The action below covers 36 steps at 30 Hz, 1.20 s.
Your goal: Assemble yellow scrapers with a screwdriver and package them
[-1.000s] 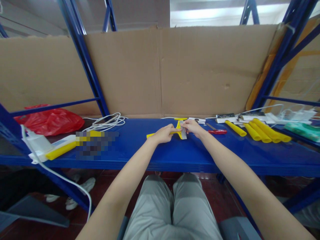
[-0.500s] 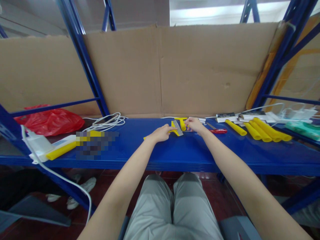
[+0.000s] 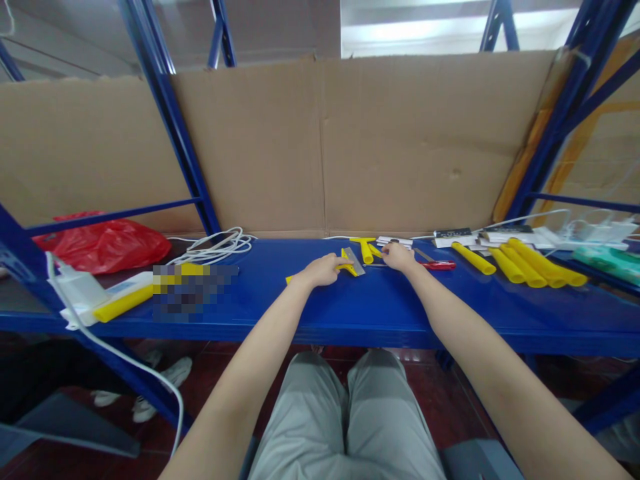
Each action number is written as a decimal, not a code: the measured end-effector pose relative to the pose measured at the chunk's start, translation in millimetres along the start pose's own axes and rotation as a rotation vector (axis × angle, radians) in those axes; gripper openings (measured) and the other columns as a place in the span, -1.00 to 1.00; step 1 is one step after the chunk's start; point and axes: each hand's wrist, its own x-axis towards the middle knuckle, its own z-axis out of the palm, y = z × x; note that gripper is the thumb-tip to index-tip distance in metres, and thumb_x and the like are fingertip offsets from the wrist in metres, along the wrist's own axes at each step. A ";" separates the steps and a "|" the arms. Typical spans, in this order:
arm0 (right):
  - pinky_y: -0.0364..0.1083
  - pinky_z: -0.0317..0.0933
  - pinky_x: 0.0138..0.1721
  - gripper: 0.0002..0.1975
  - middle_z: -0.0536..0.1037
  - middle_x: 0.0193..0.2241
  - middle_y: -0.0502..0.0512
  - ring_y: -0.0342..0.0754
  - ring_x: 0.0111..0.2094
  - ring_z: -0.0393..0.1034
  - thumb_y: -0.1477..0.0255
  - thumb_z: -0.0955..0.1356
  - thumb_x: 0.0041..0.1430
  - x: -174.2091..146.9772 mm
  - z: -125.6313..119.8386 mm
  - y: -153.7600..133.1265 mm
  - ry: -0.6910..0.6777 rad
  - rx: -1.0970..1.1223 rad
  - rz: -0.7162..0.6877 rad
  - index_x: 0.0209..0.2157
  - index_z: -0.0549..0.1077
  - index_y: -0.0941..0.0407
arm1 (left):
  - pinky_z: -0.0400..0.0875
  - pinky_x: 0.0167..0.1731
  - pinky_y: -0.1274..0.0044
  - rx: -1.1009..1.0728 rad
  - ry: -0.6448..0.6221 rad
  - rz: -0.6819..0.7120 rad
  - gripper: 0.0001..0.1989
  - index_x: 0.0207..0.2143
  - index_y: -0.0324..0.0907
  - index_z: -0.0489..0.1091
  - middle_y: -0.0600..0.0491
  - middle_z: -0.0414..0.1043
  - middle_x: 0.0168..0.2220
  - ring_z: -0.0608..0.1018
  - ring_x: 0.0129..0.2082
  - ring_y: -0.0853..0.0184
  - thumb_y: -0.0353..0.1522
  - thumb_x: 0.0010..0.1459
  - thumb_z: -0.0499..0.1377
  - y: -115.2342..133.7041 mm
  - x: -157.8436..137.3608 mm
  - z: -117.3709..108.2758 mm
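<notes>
My left hand (image 3: 323, 270) is closed around the yellow handle of a scraper (image 3: 356, 262), whose flat metal blade points right, over the blue shelf. To the right, my right hand (image 3: 399, 256) has its fingers curled down by some small white pieces (image 3: 387, 241); what they hold, if anything, is hidden. Just left of its fingertips lies a small yellow piece (image 3: 375, 251), beside a yellow T-shaped part (image 3: 367, 249). A red-handled tool (image 3: 439, 265) lies right of this hand, its shaft partly hidden behind it.
Several yellow tubes (image 3: 530, 262) and white-and-black boxes (image 3: 454, 237) lie on the right. At left are a red plastic bag (image 3: 107, 243), coiled white cable (image 3: 223, 247), a power strip (image 3: 83, 293) and a yellow tube (image 3: 125, 302). Cardboard (image 3: 260, 147) stands behind the blue shelf (image 3: 280, 303).
My right hand has shifted a little to the right, away from the yellow T-shaped part. The small yellow piece and white pieces show more plainly. My left hand stays on the scraper.
</notes>
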 end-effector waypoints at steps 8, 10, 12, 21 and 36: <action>0.31 0.04 0.11 -0.47 0.39 0.15 0.12 0.19 0.17 0.21 0.53 0.16 0.16 7.0 7.4 -5.6 -0.173 0.015 -0.072 0.13 0.38 -0.09 | 0.27 -0.02 0.52 -0.023 0.034 0.032 -0.49 0.19 -0.01 0.29 -0.04 0.39 -0.06 0.46 -0.06 0.27 -0.48 0.22 -0.04 -0.2 0.8 1.5; 0.31 0.04 0.11 -0.45 0.38 0.16 0.12 0.18 0.18 0.20 0.53 0.15 0.16 6.6 8.1 -5.5 -0.180 0.006 -0.077 0.14 0.37 -0.08 | 0.28 -0.03 0.53 -0.021 0.050 0.050 -0.49 0.19 -0.01 0.29 -0.03 0.40 -0.08 0.47 -0.08 0.28 -0.48 0.21 -0.04 -0.8 1.4 2.3; 0.31 0.03 0.11 -0.43 0.35 0.18 0.11 0.17 0.20 0.18 0.55 0.15 0.14 5.8 8.0 -5.1 -0.186 0.006 -0.078 0.17 0.34 -0.07 | 0.28 -0.03 0.53 -0.024 0.056 0.061 -0.49 0.19 -0.02 0.29 -0.04 0.40 -0.09 0.47 -0.09 0.27 -0.48 0.21 -0.03 -0.7 1.7 2.3; 0.36 -0.07 0.14 -0.38 0.26 0.24 0.11 0.17 0.24 0.09 0.60 0.13 0.13 1.0 2.2 -8.5 -0.233 -0.024 -0.095 0.21 0.28 -0.05 | 0.26 -0.01 0.51 -0.032 0.031 0.035 -0.48 0.20 0.00 0.27 -0.04 0.38 -0.08 0.47 -0.07 0.26 -0.49 0.21 -0.02 2.9 0.0 -1.3; 0.15 0.11 0.07 -0.60 0.44 0.07 0.27 0.14 0.11 0.28 0.49 0.19 0.17 1.5 0.1 -9.2 0.020 0.080 0.018 0.02 0.40 0.12 | 0.27 -0.03 0.52 -0.018 0.034 0.059 -0.48 0.18 -0.01 0.30 -0.03 0.40 -0.09 0.46 -0.09 0.28 -0.48 0.19 -0.04 -0.4 1.8 1.9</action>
